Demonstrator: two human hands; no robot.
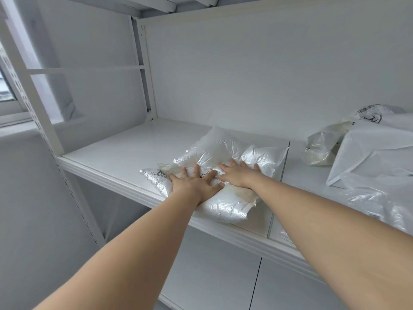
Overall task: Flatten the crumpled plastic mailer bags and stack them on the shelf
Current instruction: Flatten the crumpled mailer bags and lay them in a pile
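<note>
White plastic mailer bag (pixel 223 144): lay puffed on shelf (pixel 107 153), near corner reaching front edge. Left hand (pixel 194 185), right hand (pixel 238 175): each grip wide, fingers spread flat, pressing it. Open board lay leftward; crumpled bags (pixel 368 162) well apart, right.

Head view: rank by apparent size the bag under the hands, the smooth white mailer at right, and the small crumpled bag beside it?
1. Mailer bag pressed by left hand and right hand.
2. Smooth white mailer; cut off by the frame edge, so unsure.
3. Small crumpled bag.
</note>
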